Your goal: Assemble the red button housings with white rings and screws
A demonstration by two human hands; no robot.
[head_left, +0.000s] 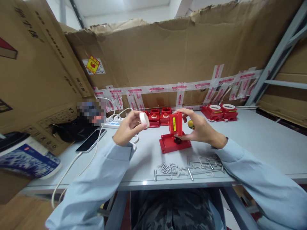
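Observation:
Between the thumb and fingers of my left hand is a white ring, held up off the table. My right hand grips a red housing cover with a yellow label, tilted on its side. Under it a red base box lies open on the table, with a dark round part near my right thumb. Close behind my right fingers sits a small yellow ball-like thing. Several red housings stand in a row behind the hands.
Loose screws and metal T-shaped tools lie near the front edge. Two red boxes with white rings stand back right. A phone, white cables and a power strip lie left; a tall cardboard wall closes the back.

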